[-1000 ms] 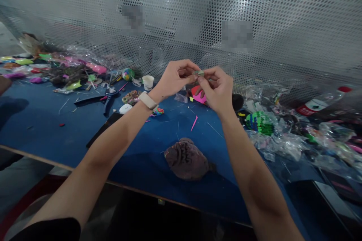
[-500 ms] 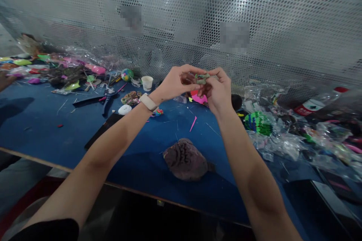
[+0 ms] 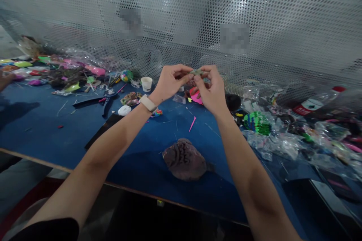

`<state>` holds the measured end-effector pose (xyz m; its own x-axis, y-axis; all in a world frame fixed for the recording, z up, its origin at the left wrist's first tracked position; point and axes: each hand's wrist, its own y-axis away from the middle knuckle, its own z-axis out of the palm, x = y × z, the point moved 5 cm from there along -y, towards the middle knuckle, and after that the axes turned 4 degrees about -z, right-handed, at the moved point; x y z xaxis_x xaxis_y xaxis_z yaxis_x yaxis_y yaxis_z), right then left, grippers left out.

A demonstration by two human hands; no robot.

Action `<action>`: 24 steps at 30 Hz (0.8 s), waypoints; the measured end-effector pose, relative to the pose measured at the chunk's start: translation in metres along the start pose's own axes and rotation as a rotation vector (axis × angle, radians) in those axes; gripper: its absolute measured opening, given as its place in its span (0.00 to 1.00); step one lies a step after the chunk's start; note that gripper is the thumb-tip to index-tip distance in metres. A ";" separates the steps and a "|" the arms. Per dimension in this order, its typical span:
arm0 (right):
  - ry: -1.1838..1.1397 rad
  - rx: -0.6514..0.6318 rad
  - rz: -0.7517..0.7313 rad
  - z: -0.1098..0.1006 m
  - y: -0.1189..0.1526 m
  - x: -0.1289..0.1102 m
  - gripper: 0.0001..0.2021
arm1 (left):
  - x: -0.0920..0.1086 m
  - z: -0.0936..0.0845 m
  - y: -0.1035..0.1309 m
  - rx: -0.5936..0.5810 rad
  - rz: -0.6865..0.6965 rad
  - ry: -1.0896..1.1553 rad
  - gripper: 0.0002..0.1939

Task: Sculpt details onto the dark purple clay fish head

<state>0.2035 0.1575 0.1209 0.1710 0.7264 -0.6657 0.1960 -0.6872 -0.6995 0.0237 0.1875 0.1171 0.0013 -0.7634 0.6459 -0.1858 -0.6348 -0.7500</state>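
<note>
Between my fingertips, raised over the far part of the blue table, is a small lump of greenish-grey modelling clay [image 3: 196,72]. My left hand [image 3: 171,81] pinches it from the left, and my right hand [image 3: 210,88] grips its right side with thumb and fingers. Most of the lump is covered by the fingers. Nearer to me on the table lies a dark brown-grey clay shape [image 3: 186,161] with wavy ridges on top. A thin pink modelling tool [image 3: 192,124] rests between it and my hands. Bright pink clay [image 3: 196,96] shows behind my right hand.
Pliers [image 3: 106,102], a paper cup [image 3: 146,84] and a white oval object [image 3: 124,110] stand left of my hands. Clear plastic wrappings [image 3: 283,145], a green-and-blue clay piece [image 3: 256,122] and a bottle [image 3: 309,104] crowd the right. A perforated metal screen [image 3: 181,15] rises behind; another person's hand [image 3: 6,80] is far left.
Both hands have shifted slightly left with the clay lump. Their fingers have come closer around it, so less of it shows. The ridged clay shape has stayed in place.
</note>
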 end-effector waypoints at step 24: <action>0.268 0.156 -0.255 -0.011 0.004 0.003 0.21 | -0.001 0.006 0.005 -0.082 -0.175 0.184 0.33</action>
<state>0.2152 0.1573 0.1187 0.3855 0.8367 -0.3891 0.1187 -0.4632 -0.8783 0.0287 0.1841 0.1116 -0.1367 -0.6037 0.7854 -0.2771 -0.7379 -0.6154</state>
